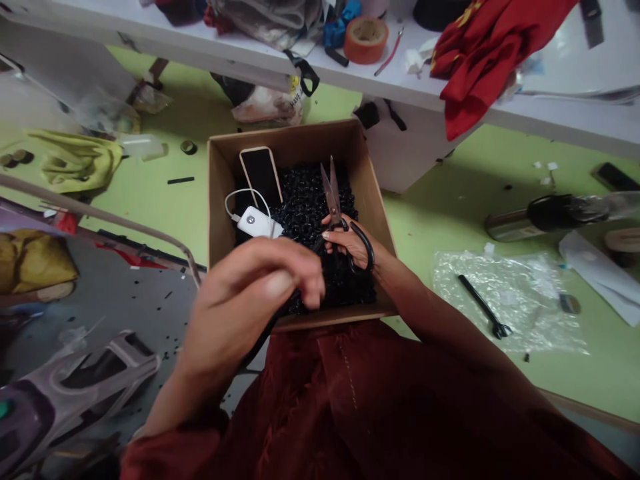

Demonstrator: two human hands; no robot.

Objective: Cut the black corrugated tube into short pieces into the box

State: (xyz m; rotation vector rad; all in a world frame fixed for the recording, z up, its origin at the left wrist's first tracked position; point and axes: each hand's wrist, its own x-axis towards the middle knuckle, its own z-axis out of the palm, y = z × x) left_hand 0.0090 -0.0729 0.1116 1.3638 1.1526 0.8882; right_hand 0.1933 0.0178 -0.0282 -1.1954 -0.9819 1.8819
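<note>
My right hand [350, 241] is wrapped round a pair of scissors [334, 193] with black handles; the blades point away from me and stand slightly apart. It is over an open cardboard box [377, 220] full of small shiny black pieces [305, 187]. Nearer to me, my left hand [255, 287] is closed, thumb against curled fingers, above the box's near left corner. A dark strip shows just under it, but I cannot tell whether the fingers hold it. In the box, a phone [262, 175] leans at the back left beside a white power bank [257, 223] with a white cable.
A white table [410, 83] runs along the back, bearing orange tape [366, 40] and red cloth [480, 60]. To the right lie a clear plastic bag [530, 293], a black strap [480, 303] and a metal bottle [515, 220]. A bent metal bar [125, 223] and yellow cloth [80, 160] are left.
</note>
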